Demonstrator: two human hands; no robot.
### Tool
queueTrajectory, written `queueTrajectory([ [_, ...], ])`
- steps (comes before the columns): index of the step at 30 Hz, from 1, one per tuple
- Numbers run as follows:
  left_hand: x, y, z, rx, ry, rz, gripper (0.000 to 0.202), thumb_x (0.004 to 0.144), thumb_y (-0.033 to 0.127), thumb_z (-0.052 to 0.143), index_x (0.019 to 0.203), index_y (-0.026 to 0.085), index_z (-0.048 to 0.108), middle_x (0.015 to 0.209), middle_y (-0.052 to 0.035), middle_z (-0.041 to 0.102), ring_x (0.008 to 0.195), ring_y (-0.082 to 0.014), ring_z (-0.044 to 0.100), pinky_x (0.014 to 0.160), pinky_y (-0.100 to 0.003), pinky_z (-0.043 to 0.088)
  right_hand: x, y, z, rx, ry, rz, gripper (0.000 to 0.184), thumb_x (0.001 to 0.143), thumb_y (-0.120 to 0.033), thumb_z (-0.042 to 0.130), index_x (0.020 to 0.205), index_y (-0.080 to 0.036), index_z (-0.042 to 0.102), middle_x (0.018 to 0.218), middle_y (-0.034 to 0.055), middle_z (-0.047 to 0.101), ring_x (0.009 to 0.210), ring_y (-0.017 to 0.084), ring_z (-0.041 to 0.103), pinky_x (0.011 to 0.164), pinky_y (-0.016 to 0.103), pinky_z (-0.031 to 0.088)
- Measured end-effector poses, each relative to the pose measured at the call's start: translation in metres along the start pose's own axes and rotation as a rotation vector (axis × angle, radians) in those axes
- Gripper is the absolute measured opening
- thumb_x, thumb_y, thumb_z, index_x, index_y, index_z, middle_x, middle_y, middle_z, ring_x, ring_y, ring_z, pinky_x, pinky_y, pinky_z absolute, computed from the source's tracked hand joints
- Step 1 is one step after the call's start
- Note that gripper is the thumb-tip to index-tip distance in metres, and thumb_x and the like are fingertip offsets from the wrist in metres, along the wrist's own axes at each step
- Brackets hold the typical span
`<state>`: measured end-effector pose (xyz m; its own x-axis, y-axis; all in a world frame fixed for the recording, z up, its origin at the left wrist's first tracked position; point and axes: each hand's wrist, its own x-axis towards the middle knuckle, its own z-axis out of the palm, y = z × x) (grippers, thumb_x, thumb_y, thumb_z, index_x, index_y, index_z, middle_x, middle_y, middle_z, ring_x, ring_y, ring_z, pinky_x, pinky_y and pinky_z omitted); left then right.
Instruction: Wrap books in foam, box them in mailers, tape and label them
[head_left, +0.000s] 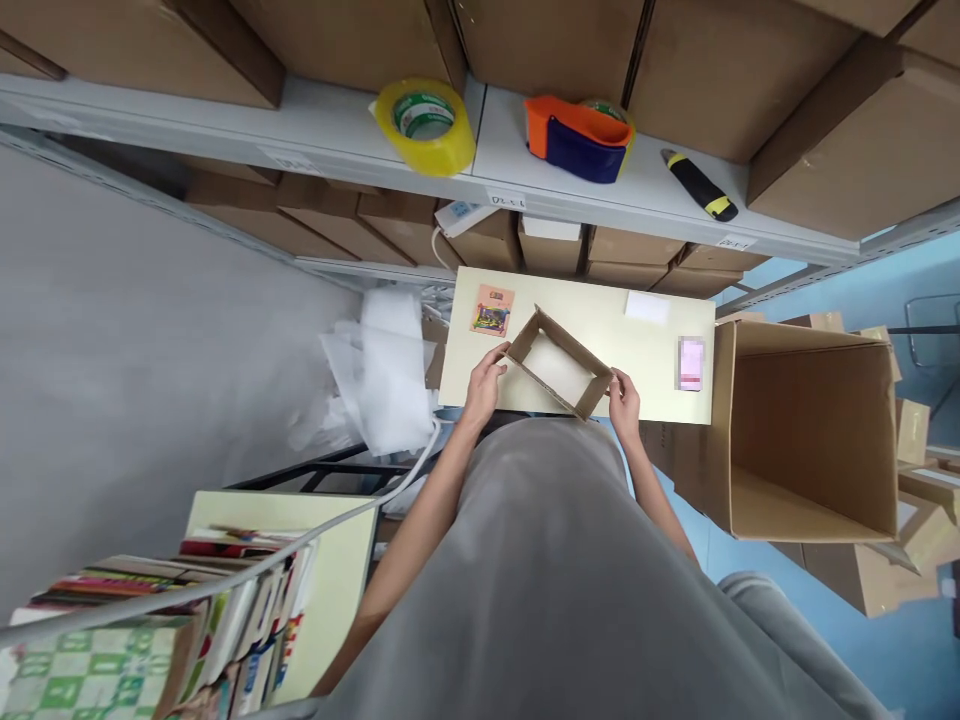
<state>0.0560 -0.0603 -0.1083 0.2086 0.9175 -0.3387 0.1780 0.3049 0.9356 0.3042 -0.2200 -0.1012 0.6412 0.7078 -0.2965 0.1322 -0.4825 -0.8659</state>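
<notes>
A small open cardboard box (574,343) is held at a slant over the front of the pale yellow table (585,290). Its four narrow walls stand around a whitish area; I cannot tell whether that is a bottom or the tabletop. My left hand (485,388) pinches the box's left corner between thumb and fingers. At the opposite end, my right hand (624,404) is closed on the right corner. Beyond the left hand lies a small orange booklet or card with a colourful picture (493,310).
A white slip (647,307) and a pink phone-like item (691,363) lie on the table's right part. Tape (442,150), an orange-and-blue tape dispenser (577,150) and a cutter knife (697,185) sit on the shelf. A large open carton (814,505) stands right; books (255,620) are lower left.
</notes>
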Motion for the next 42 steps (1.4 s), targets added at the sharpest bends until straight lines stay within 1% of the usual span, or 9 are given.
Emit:
queueTrajectory([
  [6, 0.009, 0.036, 0.001, 0.170, 0.119, 0.205, 0.043, 0.088, 0.048, 0.086, 0.122, 0.022, 0.083, 0.132, -0.0147, 0.079, 0.114, -0.0287, 0.076, 0.098, -0.040, 0.062, -0.027, -0.027, -0.014, -0.136, 0.051, 0.058, 0.057, 0.092, -0.083, 0.064, 0.101, -0.027, 0.061, 0.096, 0.0071, 0.078, 0.090, 0.026, 0.076, 0.082, 0.038, 0.062],
  [11, 0.018, 0.054, 0.007, 0.394, 0.123, 0.228, 0.009, 0.089, 0.028, 0.085, 0.094, 0.022, 0.084, 0.107, -0.0087, 0.082, 0.080, -0.0225, 0.072, 0.086, -0.038, 0.057, -0.023, -0.050, -0.013, -0.326, -0.008, 0.007, 0.033, 0.092, -0.062, 0.062, 0.085, -0.030, 0.055, 0.082, 0.0037, 0.076, 0.078, 0.026, 0.074, 0.075, 0.036, 0.055],
  [16, -0.003, 0.059, 0.002, 0.386, 0.212, 0.229, 0.007, 0.091, 0.030, 0.081, 0.089, 0.024, 0.084, 0.100, -0.0053, 0.083, 0.073, -0.0221, 0.073, 0.081, -0.036, 0.057, 0.004, -0.069, -0.024, -0.506, 0.005, -0.102, 0.014, 0.095, -0.041, 0.057, 0.087, -0.030, 0.054, 0.082, 0.0049, 0.079, 0.077, 0.028, 0.076, 0.075, 0.037, 0.052],
  [23, -0.037, 0.047, 0.002, 0.399, 0.278, 0.190, 0.007, 0.090, 0.032, 0.083, 0.087, 0.025, 0.081, 0.097, -0.0049, 0.083, 0.069, -0.0219, 0.072, 0.077, -0.036, 0.056, 0.028, -0.076, -0.023, -0.619, -0.055, -0.182, 0.014, 0.104, -0.036, 0.056, 0.100, -0.026, 0.065, 0.095, 0.0079, 0.082, 0.080, 0.028, 0.077, 0.076, 0.036, 0.049],
  [29, -0.040, 0.039, 0.007, 0.465, 0.163, 0.210, 0.012, 0.093, 0.031, 0.081, 0.103, 0.024, 0.084, 0.111, -0.0072, 0.083, 0.077, -0.0233, 0.076, 0.081, -0.037, 0.056, 0.025, -0.073, -0.010, -0.566, -0.139, -0.257, 0.032, 0.113, -0.049, 0.057, 0.116, -0.023, 0.074, 0.127, 0.0141, 0.081, 0.091, 0.027, 0.080, 0.081, 0.039, 0.056],
  [32, -0.040, 0.034, 0.007, 0.476, 0.077, 0.268, 0.020, 0.094, 0.031, 0.077, 0.112, 0.026, 0.086, 0.113, -0.0089, 0.082, 0.094, -0.0285, 0.078, 0.090, -0.040, 0.058, 0.021, -0.072, -0.012, -0.526, -0.296, -0.332, 0.043, 0.115, -0.058, 0.057, 0.126, -0.023, 0.078, 0.134, 0.0153, 0.080, 0.113, 0.032, 0.078, 0.098, 0.045, 0.061],
  [37, -0.035, 0.021, 0.007, 0.470, -0.046, 0.316, 0.016, 0.097, 0.034, 0.074, 0.104, 0.028, 0.086, 0.116, -0.0121, 0.085, 0.115, -0.0363, 0.074, 0.115, -0.052, 0.054, 0.017, -0.062, -0.025, -0.528, -0.520, -0.440, 0.061, 0.101, -0.068, 0.080, 0.141, -0.023, 0.078, 0.155, 0.0167, 0.073, 0.148, 0.040, 0.063, 0.128, 0.058, 0.052],
  [40, -0.032, 0.016, 0.008, 0.536, -0.078, 0.328, 0.028, 0.108, 0.043, 0.063, 0.112, 0.026, 0.085, 0.117, -0.0141, 0.084, 0.112, -0.0360, 0.074, 0.117, -0.054, 0.053, 0.018, -0.052, -0.026, -0.516, -0.495, -0.457, 0.054, 0.104, -0.064, 0.078, 0.140, -0.024, 0.078, 0.149, 0.0166, 0.075, 0.144, 0.038, 0.065, 0.126, 0.059, 0.055],
  [42, -0.029, 0.015, 0.009, 0.597, -0.018, 0.314, 0.043, 0.111, 0.052, 0.060, 0.136, 0.022, 0.078, 0.128, -0.0164, 0.080, 0.110, -0.0343, 0.074, 0.112, -0.052, 0.058, 0.021, -0.046, -0.022, -0.513, -0.398, -0.430, 0.049, 0.107, -0.061, 0.074, 0.135, -0.022, 0.077, 0.136, 0.0180, 0.078, 0.134, 0.038, 0.070, 0.119, 0.059, 0.059],
])
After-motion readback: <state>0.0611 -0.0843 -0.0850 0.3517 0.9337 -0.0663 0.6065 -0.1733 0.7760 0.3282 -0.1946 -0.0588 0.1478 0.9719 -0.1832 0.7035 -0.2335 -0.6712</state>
